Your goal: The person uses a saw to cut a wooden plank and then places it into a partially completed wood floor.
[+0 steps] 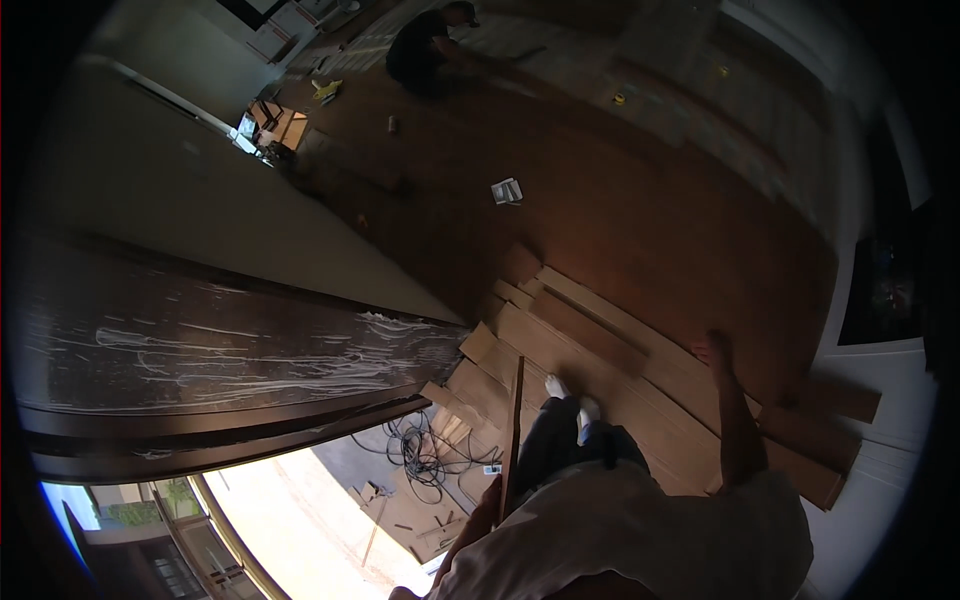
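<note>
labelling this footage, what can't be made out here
Head view: exact grip of the left hand, obscured by shadow and the narrow board.
Head view: the board's lower end, hidden by the hand and pale shirt.
Head view: hands of the co-worker, too dark and small.
Head view: distant pale item, too small to identify.

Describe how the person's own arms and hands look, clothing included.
The pale greyish shirt has a short right sleeve, leaving the right forearm bare. The right hand shows no glove. The left hand is small and dim, with no glove evident. No clear markings show on either.
</note>
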Demonstrator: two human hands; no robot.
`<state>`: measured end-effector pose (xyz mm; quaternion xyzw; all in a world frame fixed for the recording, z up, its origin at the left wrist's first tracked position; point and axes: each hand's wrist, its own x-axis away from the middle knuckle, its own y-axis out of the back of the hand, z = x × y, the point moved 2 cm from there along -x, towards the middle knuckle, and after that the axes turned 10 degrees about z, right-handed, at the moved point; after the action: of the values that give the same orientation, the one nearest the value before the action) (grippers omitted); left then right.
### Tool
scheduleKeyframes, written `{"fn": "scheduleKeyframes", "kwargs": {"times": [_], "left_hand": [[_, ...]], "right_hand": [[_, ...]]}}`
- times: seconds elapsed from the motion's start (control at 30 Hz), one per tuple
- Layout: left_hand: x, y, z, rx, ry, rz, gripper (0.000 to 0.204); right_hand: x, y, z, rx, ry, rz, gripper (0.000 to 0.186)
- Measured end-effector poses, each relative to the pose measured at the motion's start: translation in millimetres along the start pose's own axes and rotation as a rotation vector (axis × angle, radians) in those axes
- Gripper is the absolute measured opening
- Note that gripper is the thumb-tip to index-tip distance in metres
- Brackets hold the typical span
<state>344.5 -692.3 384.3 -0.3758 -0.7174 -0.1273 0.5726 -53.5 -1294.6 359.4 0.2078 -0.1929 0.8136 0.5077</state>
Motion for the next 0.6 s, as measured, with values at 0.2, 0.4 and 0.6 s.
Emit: {"fn": "scheduleKeyframes", "kwargs": {"times": [0.2,0.4,0.6], "left_hand": [[-20.1,18.3,-87.2,0.042,0.018,-0.065,0.058],[-77.7,-18.5,-199.5,0.088,-0.035,-0.007,0.058],[-127.9,-55.3,-312.4,0.108,-0.062,0.008,0.059]], "right_hand": [[43.7,-80.3,-46.4,0.36,-0.555,0.022,0.018],[73.8,-98.4,-36.8,0.329,-0.815,0.157,0.035],[-82.3,-77.2,-49.1,0.766,-0.521,0.467,0.023]]}}
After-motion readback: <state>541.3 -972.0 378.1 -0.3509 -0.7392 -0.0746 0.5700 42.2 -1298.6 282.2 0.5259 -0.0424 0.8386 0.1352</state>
